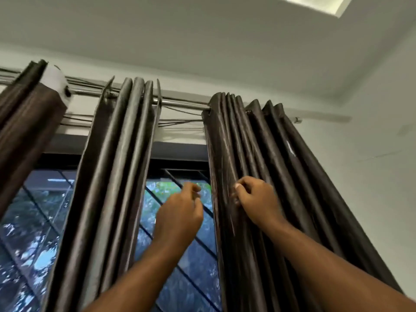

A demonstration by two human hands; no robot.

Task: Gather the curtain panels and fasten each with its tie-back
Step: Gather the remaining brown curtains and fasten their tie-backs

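Up close, two bare forearms rose from the bottom edge toward the curtains. Right hand [255, 199] was curled tight, fingers pinching the inner folds of the right curtain panel [281, 176], thumb tucked against the fabric. Left hand [180, 212] hung in the gap between panels, fingers loosely curled, touching nothing I could make out; edges blurred.

Right curtain panel was dark brown, satiny, slight sheen, bunched into tight narrow pleats, long axis running vertical, leaning outward to the right toward the bottom. Middle curtain panel [112, 176] just left of the left hand, same glossy brown cloth, gathered into rounded tube-like folds, hanging straight down. Left curtain panel [24, 122] at frame edge, also brown, more matte with fine striping, folded flat and blocky at the top.

Behind them, window [177, 255] with dark diagonal grille bars [198, 239], blurry foliage through the glass. Higher, a shiny metal curtain rod [182, 102] ran horizontal through the panels' tops, thin cables [180, 121] under it. White wall [371, 165] and ceiling [202, 37] beyond, smooth.
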